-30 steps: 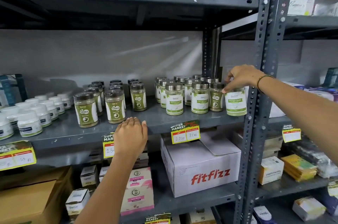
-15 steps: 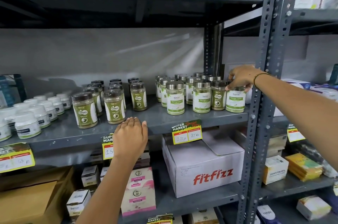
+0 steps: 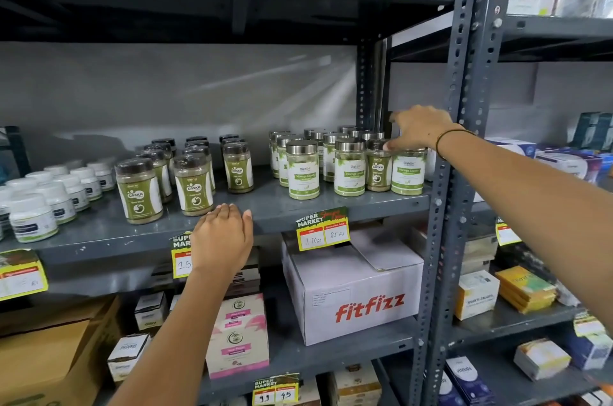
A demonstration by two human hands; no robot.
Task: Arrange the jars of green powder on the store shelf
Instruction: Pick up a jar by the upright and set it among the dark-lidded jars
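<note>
Several silver-lidded jars of green powder [image 3: 303, 173] stand grouped at the right end of the grey middle shelf [image 3: 272, 206]. The rightmost jar [image 3: 408, 171] stands upright on the shelf next to the upright post. My right hand [image 3: 418, 130] hovers over its lid with fingers spread, the thumb near a dark-lidded jar [image 3: 377, 168] beside it; whether it touches the lid I cannot tell. Dark-lidded Gaska jars [image 3: 194, 188] stand in rows further left. My left hand [image 3: 221, 239] lies flat on the shelf's front edge, holding nothing.
White tubs [image 3: 33, 218] fill the shelf's left end. A perforated steel post [image 3: 444, 206] stands just right of the jars. Below are a white fitfizz carton [image 3: 358, 292], pink boxes [image 3: 240, 336] and a brown carton [image 3: 49, 349]. Price tags [image 3: 323, 229] hang on the shelf edge.
My right hand set the rightmost jar back into line on the shelf, then lifted off its lid and spread its fingers. My left hand has stayed on the shelf edge.
</note>
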